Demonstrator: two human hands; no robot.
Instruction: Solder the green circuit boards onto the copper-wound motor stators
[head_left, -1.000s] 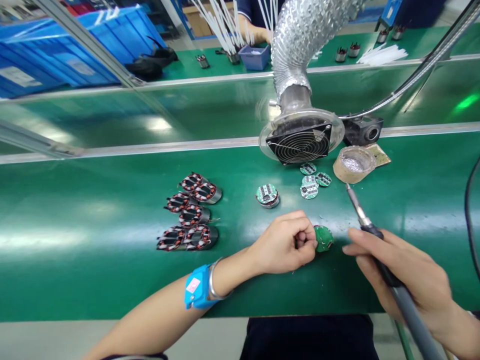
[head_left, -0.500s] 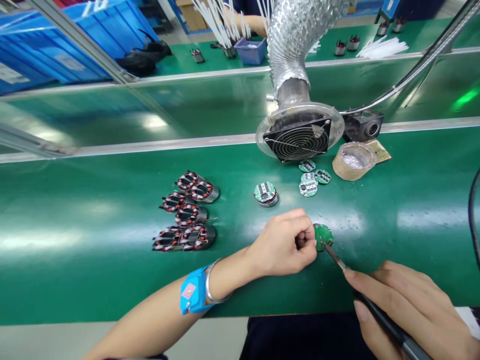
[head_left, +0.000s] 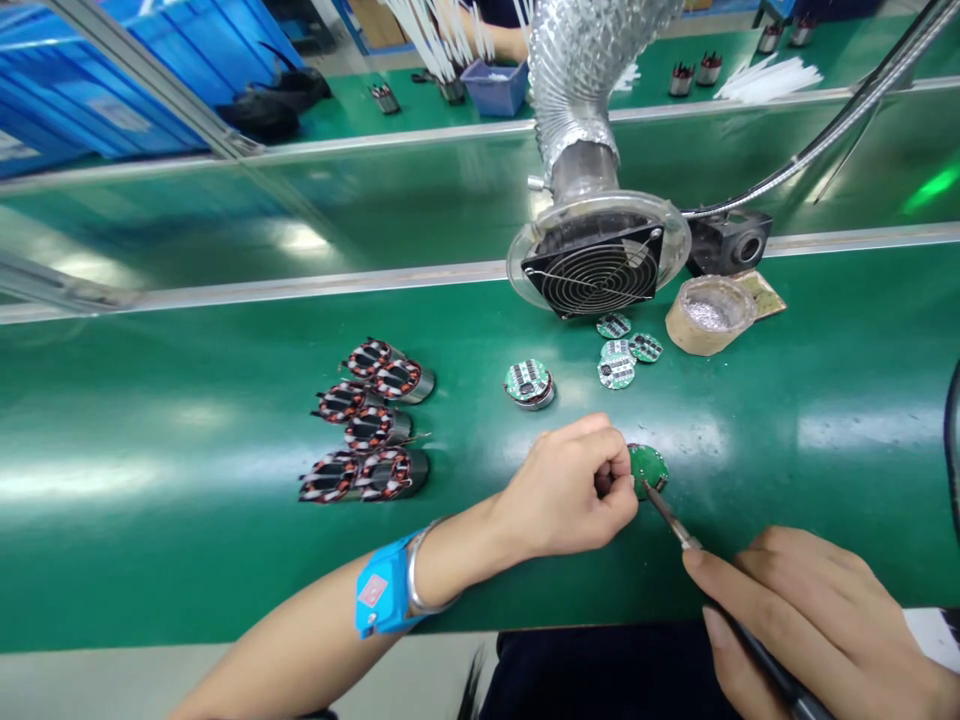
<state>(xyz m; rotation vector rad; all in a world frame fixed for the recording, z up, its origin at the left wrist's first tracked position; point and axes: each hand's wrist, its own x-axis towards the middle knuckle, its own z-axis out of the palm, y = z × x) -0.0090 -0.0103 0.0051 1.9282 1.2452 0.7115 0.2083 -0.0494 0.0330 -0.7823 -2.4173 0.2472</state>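
Observation:
My left hand (head_left: 571, 492) is curled shut with its fingertips pinched at the left edge of a small round green circuit board (head_left: 649, 466) lying on the green belt (head_left: 187, 520). What the pinch holds is too small to make out. My right hand (head_left: 814, 620) grips a soldering iron (head_left: 686, 535), and its tip touches the near edge of that board. A blue wrist strap (head_left: 384, 592) sits on my left wrist.
Several wound motor stators (head_left: 371, 420) lie to the left. A stator with a board on top (head_left: 531, 384) and three loose round boards (head_left: 621, 350) lie behind. A fume fan (head_left: 596, 262) on a foil duct, a tape roll (head_left: 709, 314) and another person's bench stand beyond.
The soldering iron swung down from pointing up and away to touch the board by my left fingers. My right hand moved down and nearer. My left hand stayed put.

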